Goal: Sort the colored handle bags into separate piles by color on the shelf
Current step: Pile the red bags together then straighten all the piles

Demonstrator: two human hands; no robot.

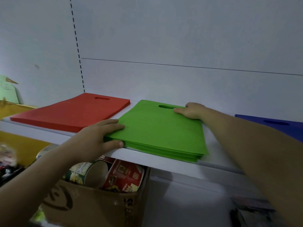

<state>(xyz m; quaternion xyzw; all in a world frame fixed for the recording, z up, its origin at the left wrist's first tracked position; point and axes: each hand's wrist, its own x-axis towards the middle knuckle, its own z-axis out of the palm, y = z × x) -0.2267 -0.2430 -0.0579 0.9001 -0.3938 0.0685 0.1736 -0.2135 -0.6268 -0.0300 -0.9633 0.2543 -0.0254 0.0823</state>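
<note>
Three piles of flat handle bags lie on the white shelf. A red pile is at the left, a green pile in the middle, and a blue pile at the right edge, partly cut off. My left hand grips the green pile's near left corner, fingers on top and thumb against its edge. My right hand presses with straight fingers on the green pile's far right corner, beside the handle hole.
Below the shelf stands a cardboard box with a green cup and a red cup. A gold box and a pale green carton sit at far left. The white back panel rises behind the piles.
</note>
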